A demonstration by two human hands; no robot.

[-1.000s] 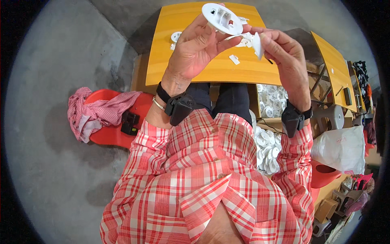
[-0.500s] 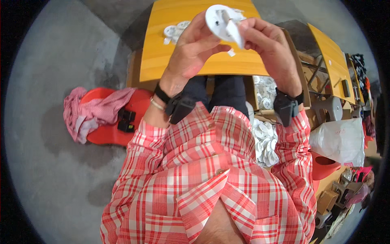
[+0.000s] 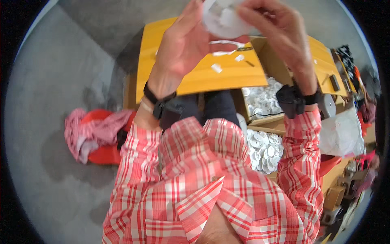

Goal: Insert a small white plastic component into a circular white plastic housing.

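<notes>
Nearest me, cartons of white discs (image 3: 264,150) sit by the person's knees. Above the yellow bench (image 3: 195,77), both hands are raised: left hand (image 3: 183,44) and right hand (image 3: 276,28) each pinch the white round part (image 3: 223,20) between fingertips. I'd keep the grip at its rim and turn it slowly, elbows steady

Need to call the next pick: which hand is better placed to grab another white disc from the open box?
Probably the right hand. The box of white discs sits below the right wrist, on the person's right of the yellow table. The left hand cradles the white round part and lies farther from the box.
</notes>
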